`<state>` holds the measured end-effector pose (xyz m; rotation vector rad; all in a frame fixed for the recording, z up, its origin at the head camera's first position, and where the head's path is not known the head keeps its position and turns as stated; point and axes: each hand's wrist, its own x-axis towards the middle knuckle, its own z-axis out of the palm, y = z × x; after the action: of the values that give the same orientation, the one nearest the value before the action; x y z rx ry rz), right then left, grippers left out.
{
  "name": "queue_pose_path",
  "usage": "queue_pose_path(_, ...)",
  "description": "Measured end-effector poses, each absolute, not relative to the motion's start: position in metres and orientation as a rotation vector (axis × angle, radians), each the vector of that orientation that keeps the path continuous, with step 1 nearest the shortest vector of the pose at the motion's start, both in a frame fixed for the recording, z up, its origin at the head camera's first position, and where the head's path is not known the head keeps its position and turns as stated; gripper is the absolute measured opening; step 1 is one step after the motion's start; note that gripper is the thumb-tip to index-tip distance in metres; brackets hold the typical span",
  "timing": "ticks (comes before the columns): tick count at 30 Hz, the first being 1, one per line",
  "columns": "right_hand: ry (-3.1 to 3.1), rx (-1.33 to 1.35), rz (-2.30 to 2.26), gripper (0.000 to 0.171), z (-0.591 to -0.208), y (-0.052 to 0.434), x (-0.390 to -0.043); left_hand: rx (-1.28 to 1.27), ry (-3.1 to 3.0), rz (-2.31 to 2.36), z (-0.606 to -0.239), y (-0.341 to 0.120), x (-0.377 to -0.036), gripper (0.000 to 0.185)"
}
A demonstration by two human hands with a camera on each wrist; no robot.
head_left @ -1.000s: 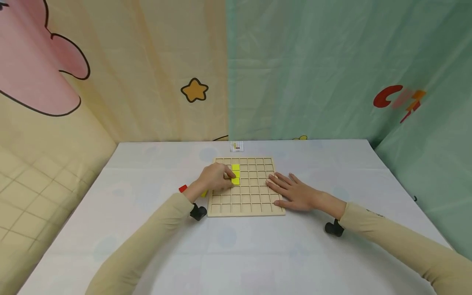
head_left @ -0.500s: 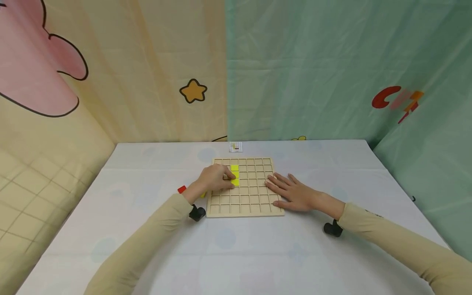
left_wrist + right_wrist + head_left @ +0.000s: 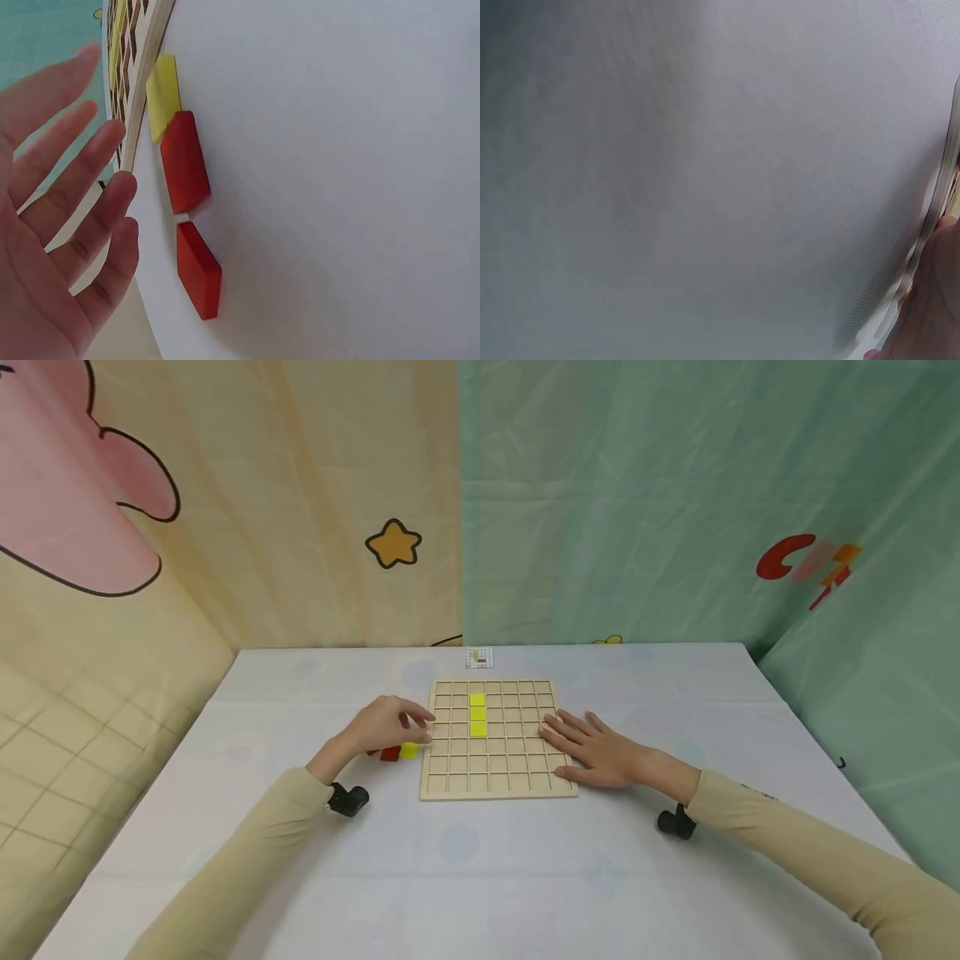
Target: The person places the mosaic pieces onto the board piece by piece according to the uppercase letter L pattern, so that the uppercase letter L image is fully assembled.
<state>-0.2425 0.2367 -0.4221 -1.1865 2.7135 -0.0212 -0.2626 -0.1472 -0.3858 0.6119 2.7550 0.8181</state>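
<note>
Left hand hovers over loose tiles at grid board left edge — fingers spread, holding nothing. Yellow tile and red tiles on bench beside board. Right hand flat on board's right edge — fingers straight. Three yellow tiles in one column.

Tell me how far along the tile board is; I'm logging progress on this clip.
Done: three yellow tiles sit in a column in the wooden grid board. In hand: nothing; the left hand hovers open over the loose tiles beside the board's left edge, while the right hand rests flat on its right edge. Left: one loose yellow tile and two red tiles lie on the table; most cells are unfilled.
</note>
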Motion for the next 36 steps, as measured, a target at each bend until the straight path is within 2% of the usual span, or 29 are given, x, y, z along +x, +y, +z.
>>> queue_pose_path(11,2.701,-1.169,-0.031,0.069,-0.419,0.236,-0.240,0.772,2.667,0.840,-0.397,-0.178,-0.255,0.039)
queue_pose_path(20,2.697,-1.143,-0.018,0.069,-0.417,0.234,-0.240,0.684,2.698,0.813,-0.401,-0.179,-0.254,0.031)
queue_pose_path(36,2.698,-1.155,-0.048,0.068,-0.416,0.235,-0.239,0.615,2.830,0.810,-0.389,-0.145,-0.253,0.031)
